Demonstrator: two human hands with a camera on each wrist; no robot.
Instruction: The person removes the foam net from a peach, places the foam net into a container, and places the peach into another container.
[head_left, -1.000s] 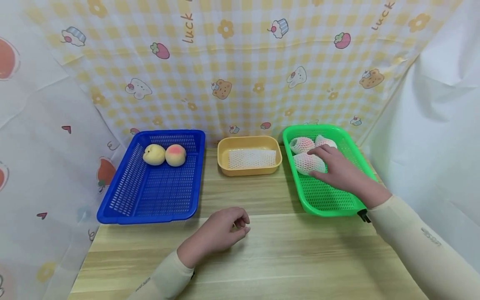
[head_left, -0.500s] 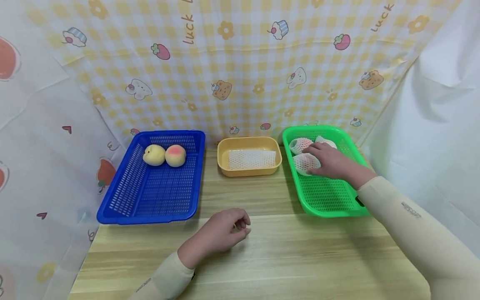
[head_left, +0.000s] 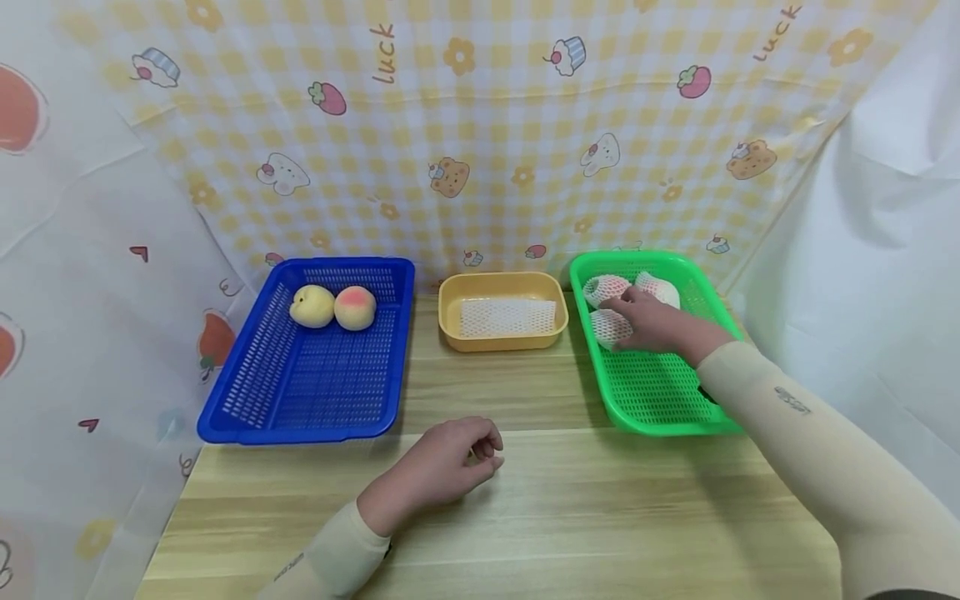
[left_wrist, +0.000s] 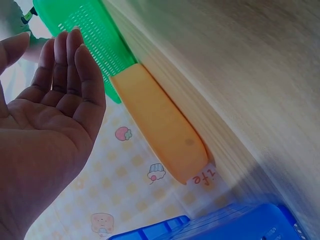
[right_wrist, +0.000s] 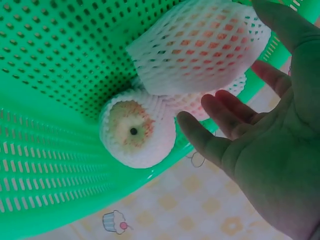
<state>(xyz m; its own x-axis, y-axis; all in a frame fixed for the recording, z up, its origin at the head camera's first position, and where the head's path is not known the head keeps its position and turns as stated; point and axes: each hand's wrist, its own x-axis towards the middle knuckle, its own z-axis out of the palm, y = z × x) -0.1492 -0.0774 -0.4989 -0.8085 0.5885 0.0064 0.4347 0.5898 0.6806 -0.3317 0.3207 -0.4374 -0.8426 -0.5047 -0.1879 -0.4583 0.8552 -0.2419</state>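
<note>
My right hand [head_left: 654, 323] reaches into the green basket [head_left: 652, 427] over the front peach [head_left: 609, 328], which wears a white foam net sleeve. In the right wrist view, the thumb is right at one side of that sleeved peach [right_wrist: 200, 50], and the loosely extended fingers [right_wrist: 202, 137] spread along the other. Two more net-wrapped peaches sit behind it, one at the left [head_left: 603, 290] and one at the right [head_left: 660, 292]. Resting over the table's front part, my left hand [head_left: 444, 458] holds nothing, its fingers loosely bent and its palm bare in the left wrist view.
A blue basket [head_left: 300, 435] at the left holds two bare peaches, a yellowish one [head_left: 312, 307] and a pink-topped one [head_left: 356, 308]. Between the baskets stands a yellow tray [head_left: 502, 343] with a white foam net [head_left: 506, 318] in it. A checked cloth [head_left: 487, 125] hangs behind.
My right hand has shifted left over the front sleeved peach and covers more of it; the right forearm has swung left too. The left hand stays where it was. The head view shifts slightly.
</note>
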